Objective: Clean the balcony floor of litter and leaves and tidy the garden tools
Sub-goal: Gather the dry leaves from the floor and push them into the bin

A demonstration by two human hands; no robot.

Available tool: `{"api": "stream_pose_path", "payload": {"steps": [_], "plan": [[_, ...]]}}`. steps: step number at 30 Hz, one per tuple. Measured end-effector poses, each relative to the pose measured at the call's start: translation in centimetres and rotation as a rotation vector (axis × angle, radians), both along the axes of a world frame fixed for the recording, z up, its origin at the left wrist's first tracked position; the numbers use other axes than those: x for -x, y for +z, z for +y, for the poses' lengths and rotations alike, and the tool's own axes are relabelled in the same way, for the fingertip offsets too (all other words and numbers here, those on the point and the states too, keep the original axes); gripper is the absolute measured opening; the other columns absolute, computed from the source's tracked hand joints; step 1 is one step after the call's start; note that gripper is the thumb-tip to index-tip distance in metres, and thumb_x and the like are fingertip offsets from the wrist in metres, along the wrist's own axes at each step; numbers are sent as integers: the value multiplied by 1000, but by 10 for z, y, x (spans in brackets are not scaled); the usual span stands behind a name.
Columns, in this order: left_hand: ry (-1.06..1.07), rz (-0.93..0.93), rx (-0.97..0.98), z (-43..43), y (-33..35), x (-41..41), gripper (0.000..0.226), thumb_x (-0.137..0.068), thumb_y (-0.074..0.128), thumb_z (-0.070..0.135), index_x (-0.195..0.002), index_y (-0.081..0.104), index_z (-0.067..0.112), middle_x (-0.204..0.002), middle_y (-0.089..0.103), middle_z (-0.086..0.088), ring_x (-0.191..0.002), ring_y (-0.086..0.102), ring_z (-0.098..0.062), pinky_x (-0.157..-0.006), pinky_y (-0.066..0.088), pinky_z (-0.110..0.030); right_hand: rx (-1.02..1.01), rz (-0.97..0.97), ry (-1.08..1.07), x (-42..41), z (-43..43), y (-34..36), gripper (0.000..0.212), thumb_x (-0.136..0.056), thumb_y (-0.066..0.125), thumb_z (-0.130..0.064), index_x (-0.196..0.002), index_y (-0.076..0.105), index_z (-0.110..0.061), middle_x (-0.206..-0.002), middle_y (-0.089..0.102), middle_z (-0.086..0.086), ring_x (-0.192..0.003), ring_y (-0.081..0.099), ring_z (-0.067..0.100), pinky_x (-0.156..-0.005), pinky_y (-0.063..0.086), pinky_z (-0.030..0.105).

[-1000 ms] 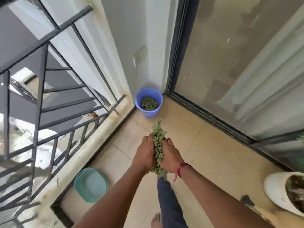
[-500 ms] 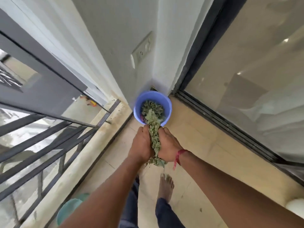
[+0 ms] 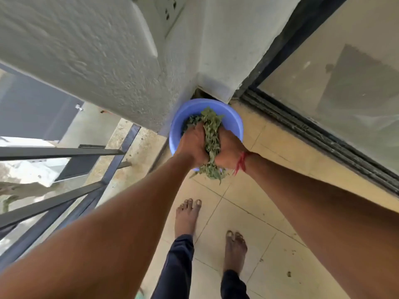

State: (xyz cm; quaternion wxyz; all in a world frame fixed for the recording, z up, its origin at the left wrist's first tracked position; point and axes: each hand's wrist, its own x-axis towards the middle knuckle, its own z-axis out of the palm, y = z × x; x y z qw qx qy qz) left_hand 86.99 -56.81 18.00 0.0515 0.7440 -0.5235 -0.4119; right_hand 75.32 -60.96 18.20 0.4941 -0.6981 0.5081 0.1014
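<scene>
A bunch of green leaves (image 3: 211, 138) is squeezed between my two hands, directly over a blue plastic bucket (image 3: 234, 121) that stands in the corner of the balcony. My left hand (image 3: 192, 145) grips the bunch from the left, and my right hand (image 3: 228, 151), with a red thread at its wrist, grips it from the right. The top of the bunch reaches into the bucket's mouth, where more leaves lie. A few leaves hang below my hands, just outside the near rim.
A white wall (image 3: 97, 61) with a socket rises behind the bucket. A dark metal railing (image 3: 64, 199) runs along the left, a sliding glass door (image 3: 345, 72) with its track along the right. My bare feet (image 3: 187, 216) stand on the beige tiled floor (image 3: 269, 212).
I have stepped up to the corner and brought the leaves from in front of the bucket to right over it. The teal basin and white pot have left the view.
</scene>
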Motion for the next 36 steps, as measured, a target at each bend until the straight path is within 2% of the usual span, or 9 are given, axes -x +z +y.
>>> {"api": "stream_pose_path", "payload": {"steps": [3,6,9,11,15,18,26,32,36], "plan": [[-110,-34,-31,-19,-42,-14,62,-82,63,15,-140,45,8,-142,50,-13,-135,43,-29,-110,30,-30,34,-2,2,-12,-17,-28,59,-74,70,-4,-129,51,-1,-124,61,19,-119,55,35,-101,42,43],[-59,-117,-109,-27,-64,-24,63,-78,69,11,-136,44,6,-134,53,-16,-125,50,-33,-99,39,-34,57,148,79,-20,-25,-56,77,-71,70,-14,-141,37,-9,-133,51,19,-122,50,38,-97,44,40],[15,-84,-172,-25,-116,-27,107,-53,83,12,-145,29,4,-121,57,-19,-113,57,-40,-84,49,-41,44,269,87,-20,-27,-73,109,-68,74,-9,-153,6,-22,-142,33,22,-125,44,41,-92,46,42],[33,-115,-219,-19,-157,-27,133,-38,76,23,-155,12,19,-108,54,-15,-99,63,-41,-72,51,-43,99,275,79,-15,-27,-76,110,-70,73,-3,-154,4,-24,-146,28,22,-122,46,43,-88,48,43],[50,-204,-120,-10,-75,-22,75,-76,70,7,-142,35,13,-117,56,-18,-101,59,-40,-81,49,-42,126,205,5,0,-17,-64,95,-77,62,2,-153,12,-25,-149,27,16,-124,46,38,-91,48,42],[86,-235,-69,3,-50,-20,59,-81,58,4,-135,38,17,-119,56,-17,-103,61,-41,-79,49,-43,123,161,-90,11,-4,-49,86,-75,64,3,-150,28,-21,-146,38,15,-126,48,34,-97,46,41],[23,-88,-113,43,-12,4,56,-79,61,6,-132,44,13,-127,55,-18,-105,61,-42,-82,52,-46,22,91,-417,42,42,-4,69,-79,60,5,-143,42,-16,-134,54,14,-117,56,32,-99,47,46],[-164,-87,-218,85,33,55,50,-83,58,12,-131,42,17,-125,54,-13,-109,60,-35,-82,48,-41,-23,66,-714,89,92,40,63,-78,55,5,-136,49,-18,-116,62,8,-86,62,21,-88,51,32],[-275,-128,-201,116,61,104,53,-84,57,15,-135,40,21,-125,53,-10,-109,60,-34,-86,49,-41,-25,68,-892,141,140,63,63,-80,55,4,-137,48,-22,-116,62,4,-86,64,20,-81,53,27]]}}
